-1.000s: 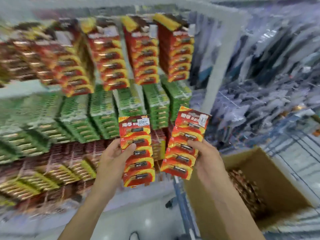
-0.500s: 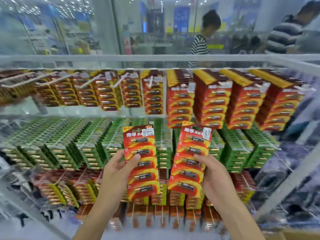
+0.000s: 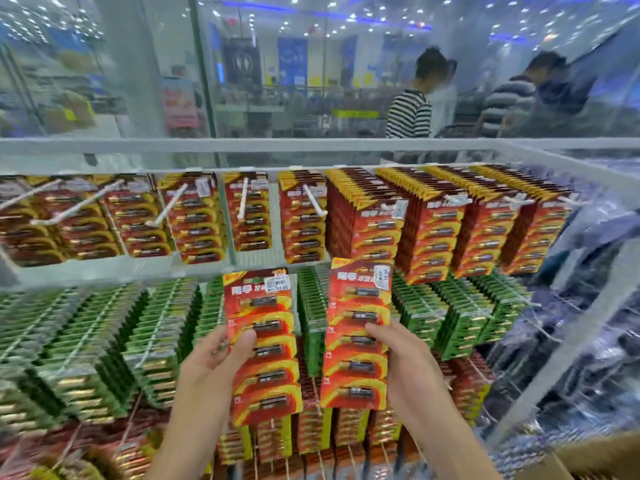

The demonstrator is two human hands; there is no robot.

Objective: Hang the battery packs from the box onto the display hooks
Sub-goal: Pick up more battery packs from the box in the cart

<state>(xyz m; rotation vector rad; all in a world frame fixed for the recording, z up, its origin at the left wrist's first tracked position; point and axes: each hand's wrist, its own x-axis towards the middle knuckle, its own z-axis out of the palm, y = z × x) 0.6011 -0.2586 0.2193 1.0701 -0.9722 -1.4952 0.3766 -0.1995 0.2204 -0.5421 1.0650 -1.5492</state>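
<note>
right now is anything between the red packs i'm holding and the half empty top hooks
Nothing visible does. The left hand and right hand hold the red packs in open air below the top hooks, whose white tips stick out bare.

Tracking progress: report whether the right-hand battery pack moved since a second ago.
Yes, upward: the right-hand battery pack now reaches the top red row; earlier, level with the green row.

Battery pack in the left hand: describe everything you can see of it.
The battery pack is a tall glossy red card with yellow arcs, carrying five batteries stacked one per blister. A white price sticker sits at its top right. It is held upright, front to the camera, before the green packs, on no hook. The left hand grips its left edge, thumb across the front.
</note>
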